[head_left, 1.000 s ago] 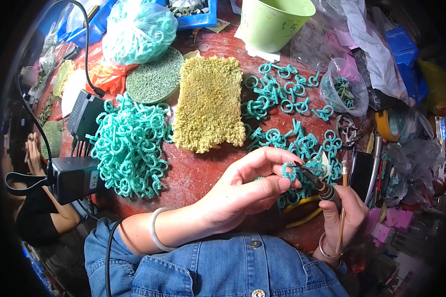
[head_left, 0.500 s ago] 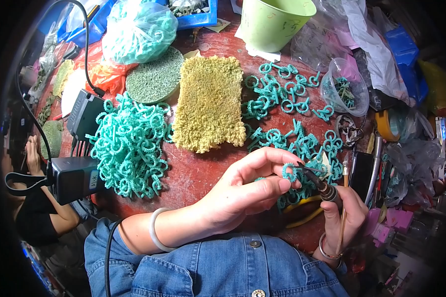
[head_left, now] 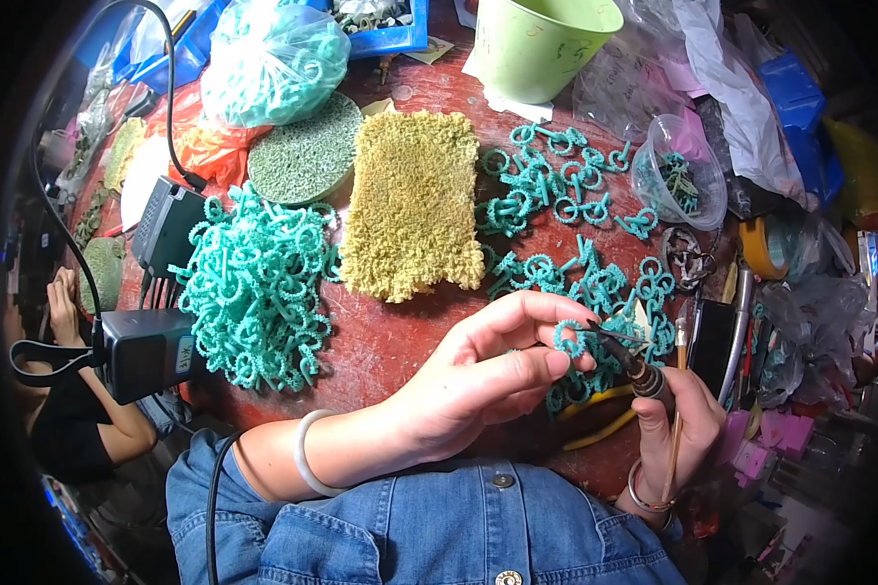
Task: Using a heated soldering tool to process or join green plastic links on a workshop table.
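My left hand [head_left: 498, 375] is closed, pinching a small knobbly teal ring [head_left: 568, 339] between thumb and fingers. In my right hand [head_left: 688, 424] is a dark pen-shaped tool [head_left: 644, 375] with a thin tip, which reaches the ring; whether they touch I cannot tell. A thin wooden brush [head_left: 675, 429] is also held in that hand, slanting down past the palm. Below and beyond both hands lie loose teal rings with short stems [head_left: 605, 283]. A large heap of the same teal rings [head_left: 254, 292] sits to the left of a rough yellow-green slab [head_left: 415, 205].
A green round pad [head_left: 302, 151], a bag of teal pieces [head_left: 275, 63] and a green bucket [head_left: 537, 49] stand at the back. Black power boxes [head_left: 141, 353] with cables are at left, near another person's arm [head_left: 122, 419]. A clear cup [head_left: 678, 175] stands right.
Almost nothing differs. The teal ring and the tool's tip have shifted very slightly in my fingers; both hands stay in the same place.
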Demonstrator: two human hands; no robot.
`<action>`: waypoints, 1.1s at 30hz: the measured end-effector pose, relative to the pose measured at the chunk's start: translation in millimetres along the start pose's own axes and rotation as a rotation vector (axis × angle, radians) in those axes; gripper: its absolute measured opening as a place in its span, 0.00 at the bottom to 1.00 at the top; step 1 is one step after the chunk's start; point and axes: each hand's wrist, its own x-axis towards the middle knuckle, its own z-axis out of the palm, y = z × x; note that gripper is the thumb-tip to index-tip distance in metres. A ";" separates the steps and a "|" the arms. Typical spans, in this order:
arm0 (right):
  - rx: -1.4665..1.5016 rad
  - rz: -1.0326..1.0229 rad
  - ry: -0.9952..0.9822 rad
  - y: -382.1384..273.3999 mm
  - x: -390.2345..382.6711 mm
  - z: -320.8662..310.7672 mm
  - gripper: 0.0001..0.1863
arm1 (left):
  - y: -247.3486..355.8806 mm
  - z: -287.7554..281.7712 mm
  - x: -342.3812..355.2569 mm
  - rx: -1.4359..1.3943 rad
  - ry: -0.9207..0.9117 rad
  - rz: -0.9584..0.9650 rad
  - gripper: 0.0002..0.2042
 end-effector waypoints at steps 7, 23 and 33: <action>0.162 0.056 0.096 13.8 -9.7 3.1 0.19 | -3.4 -0.1 1.6 -0.022 -0.040 -0.001 0.19; 0.578 0.029 0.007 5.7 -13.3 16.2 0.17 | -6.7 2.1 4.7 0.304 -0.105 0.017 0.19; 0.580 -0.032 -0.018 6.7 -11.5 17.1 0.20 | -9.8 -0.1 5.8 0.331 -0.094 0.031 0.18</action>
